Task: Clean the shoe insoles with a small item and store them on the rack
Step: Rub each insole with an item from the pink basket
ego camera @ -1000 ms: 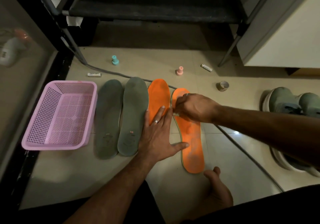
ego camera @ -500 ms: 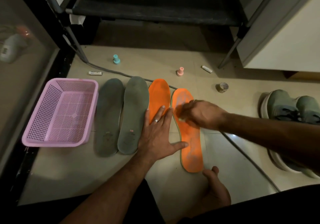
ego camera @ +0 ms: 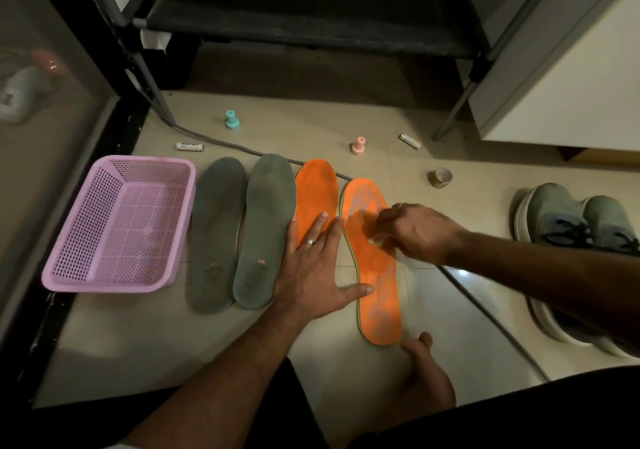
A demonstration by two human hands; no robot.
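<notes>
Two grey insoles and two orange insoles lie side by side on the tiled floor. My left hand lies flat, fingers spread, on the left orange insole, its thumb touching the right orange insole. My right hand is closed on a small pale item, pressed onto the middle of the right orange insole, which shows pale smears. The dark rack stands at the back.
A pink plastic basket sits left of the insoles. A teal peg, a pink peg, two small tubes, a tape roll and a cable lie on the floor. Grey shoes stand at right. My bare foot is near the insole's heel.
My right hand has slid from the toe of the right orange insole down toward its middle, leaving pale smears. The left hand has stayed flat in place.
</notes>
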